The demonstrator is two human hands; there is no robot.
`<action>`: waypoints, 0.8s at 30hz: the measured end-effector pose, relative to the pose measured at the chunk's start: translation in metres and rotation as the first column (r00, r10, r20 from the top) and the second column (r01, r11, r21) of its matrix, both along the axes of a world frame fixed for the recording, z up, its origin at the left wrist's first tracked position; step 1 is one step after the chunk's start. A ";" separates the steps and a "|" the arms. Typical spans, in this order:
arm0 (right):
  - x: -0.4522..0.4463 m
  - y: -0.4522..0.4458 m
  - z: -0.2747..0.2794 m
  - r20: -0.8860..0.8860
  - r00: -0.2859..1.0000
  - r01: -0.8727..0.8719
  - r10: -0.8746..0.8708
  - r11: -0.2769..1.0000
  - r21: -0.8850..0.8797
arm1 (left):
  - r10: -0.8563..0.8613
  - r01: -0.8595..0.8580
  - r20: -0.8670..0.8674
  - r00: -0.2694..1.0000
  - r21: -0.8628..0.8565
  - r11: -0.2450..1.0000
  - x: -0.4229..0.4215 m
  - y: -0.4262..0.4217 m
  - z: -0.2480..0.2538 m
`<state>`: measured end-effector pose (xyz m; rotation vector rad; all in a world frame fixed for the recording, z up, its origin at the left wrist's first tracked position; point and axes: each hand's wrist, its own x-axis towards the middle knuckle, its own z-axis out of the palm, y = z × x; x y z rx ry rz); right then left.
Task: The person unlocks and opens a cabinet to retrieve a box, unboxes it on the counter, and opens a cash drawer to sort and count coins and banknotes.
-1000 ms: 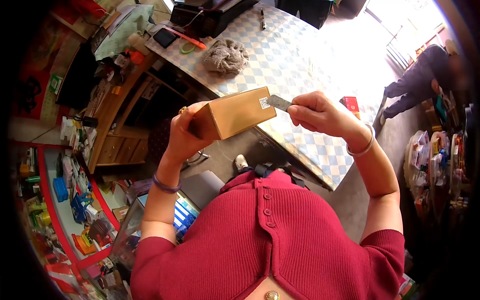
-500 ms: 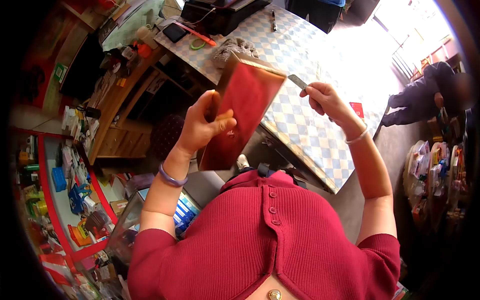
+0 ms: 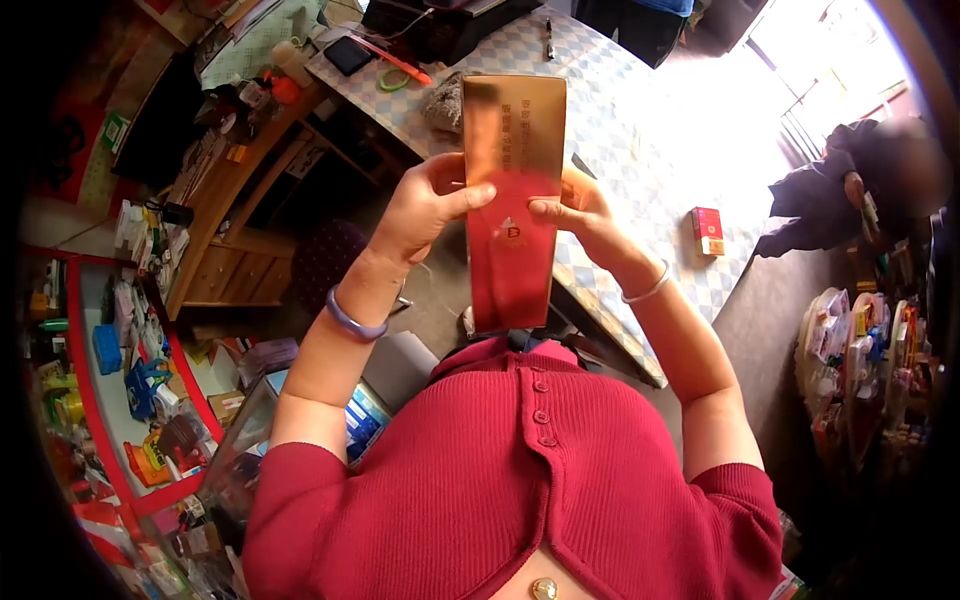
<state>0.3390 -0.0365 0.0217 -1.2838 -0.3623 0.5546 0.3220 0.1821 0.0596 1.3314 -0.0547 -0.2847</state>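
Note:
A red and gold cigarette carton stands on end in front of my chest, its broad printed face toward me. My left hand grips its left edge, thumb on the front and fingers behind. On the opposite edge my right hand holds it the same way, thumb pressed to the front. A dark tip pokes up by the right fingers, probably the flat metal blade; most of it is hidden. To the right, a small red and gold cigarette pack rests on the checked tablecloth.
Behind the carton lies a grey fuzzy cloth. A phone, a green ring and a pen are farther back on the table. Goods fill shelves at left and a rack at right. A person is at right.
The carton has turned from tilted to upright, facing me. My right hand has come in from the right, from holding the blade out, to grip the carton's edge. The person at right has shifted.

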 end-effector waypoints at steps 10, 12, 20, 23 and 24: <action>-0.005 0.001 -0.030 0.171 0.951 0.259 -0.259 0.966 0.026 | 0.055 -0.086 0.103 0.993 0.330 0.940 0.019 -0.004 -0.013; -0.008 -0.001 -0.029 0.019 0.971 0.236 -0.239 0.967 0.093 | 0.026 -0.082 0.141 0.990 0.407 0.910 0.023 -0.004 -0.013; -0.023 -0.003 -0.033 -0.254 0.940 0.274 -0.228 0.947 0.165 | -0.132 0.121 0.010 0.991 0.332 0.935 0.029 -0.016 0.003; -0.027 -0.003 -0.038 -0.276 0.924 0.327 -0.265 0.922 0.208 | -0.117 0.132 -0.092 0.989 0.169 0.977 0.030 -0.026 0.002; -0.028 -0.002 -0.042 -0.278 0.922 0.331 -0.269 0.920 0.208 | -0.094 0.096 -0.019 0.995 0.209 0.973 0.029 -0.030 0.001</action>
